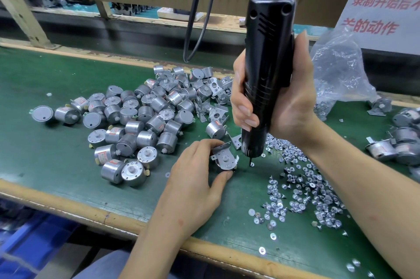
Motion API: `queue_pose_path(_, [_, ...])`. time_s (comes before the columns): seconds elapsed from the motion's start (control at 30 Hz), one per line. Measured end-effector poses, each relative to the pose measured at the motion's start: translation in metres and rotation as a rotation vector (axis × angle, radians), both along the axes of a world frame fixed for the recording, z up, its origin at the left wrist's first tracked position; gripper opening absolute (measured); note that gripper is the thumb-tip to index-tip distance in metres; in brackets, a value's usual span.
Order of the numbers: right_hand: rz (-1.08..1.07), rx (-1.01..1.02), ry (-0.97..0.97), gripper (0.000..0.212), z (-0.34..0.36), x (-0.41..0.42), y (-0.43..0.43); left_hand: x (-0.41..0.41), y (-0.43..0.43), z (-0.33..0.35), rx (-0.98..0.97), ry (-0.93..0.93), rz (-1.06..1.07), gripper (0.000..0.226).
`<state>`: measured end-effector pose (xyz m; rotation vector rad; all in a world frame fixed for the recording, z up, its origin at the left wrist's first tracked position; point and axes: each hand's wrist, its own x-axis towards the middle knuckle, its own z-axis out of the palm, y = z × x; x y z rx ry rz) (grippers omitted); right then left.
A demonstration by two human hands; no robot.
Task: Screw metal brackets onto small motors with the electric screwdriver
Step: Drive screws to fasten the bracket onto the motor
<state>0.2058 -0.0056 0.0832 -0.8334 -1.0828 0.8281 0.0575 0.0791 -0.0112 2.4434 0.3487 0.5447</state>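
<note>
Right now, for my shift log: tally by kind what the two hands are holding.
electric screwdriver: 1, gripped upright by the right hand
motor with bracket: 1, pinched on the green belt by the left hand
Total: 2

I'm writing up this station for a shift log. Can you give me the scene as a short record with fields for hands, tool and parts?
left hand: pinches a bracketed motor on the green mat
right hand: grips the electric screwdriver, upright
bit: points down at a loose screw just right of the held motor, not on its bracket
motor pile: left of the hands
spare brackets: behind the pile
scattered screws: right of the hands
plastic bag: back right
</note>
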Motion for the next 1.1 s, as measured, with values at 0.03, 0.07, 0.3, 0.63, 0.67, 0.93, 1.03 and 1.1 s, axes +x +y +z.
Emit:
queue_pose_path(0.03, [-0.005, 0.0, 0.0, 0.068, 0.0009, 0.0002, -0.0004, -0.0001, 0.0, 0.0001, 0.0, 0.001, -0.001, 0.042])
queue_pose_path(0.07, [-0.009, -0.003, 0.003, 0.068, 0.0019, 0.0004, -0.0006, 0.0, 0.0, 0.0002, -0.002, 0.001, -0.001, 0.042])
queue_pose_path(0.3, [-0.05, -0.013, 0.004, 0.067, 0.0069, 0.0026, -0.0027, 0.0004, -0.0002, 0.0005, 0.002, 0.002, 0.0, 0.042])
queue_pose_path(0.63, [-0.068, -0.018, -0.025, 0.068, 0.0069, 0.0065, -0.0041, 0.0002, -0.0001, 0.0007, 0.004, -0.007, -0.002, 0.042])
queue_pose_path(0.67, [-0.068, -0.019, -0.025, 0.068, 0.0064, 0.0069, -0.004, 0.0002, 0.0001, 0.0007, 0.005, -0.006, -0.002, 0.042])
queue_pose_path(0.93, [-0.065, -0.016, -0.031, 0.068, 0.0049, 0.0084, -0.0037, 0.0006, 0.0003, 0.0013, 0.012, 0.001, -0.001, 0.043])
queue_pose_path(1.03, [-0.074, -0.024, -0.026, 0.068, 0.0044, 0.0085, -0.0039, 0.001, 0.0002, 0.0016, 0.013, -0.002, -0.004, 0.043])
queue_pose_path(1.1, [-0.083, -0.028, -0.03, 0.068, 0.004, 0.0084, -0.004, 0.0005, 0.0002, 0.0014, 0.011, -0.005, -0.004, 0.043])
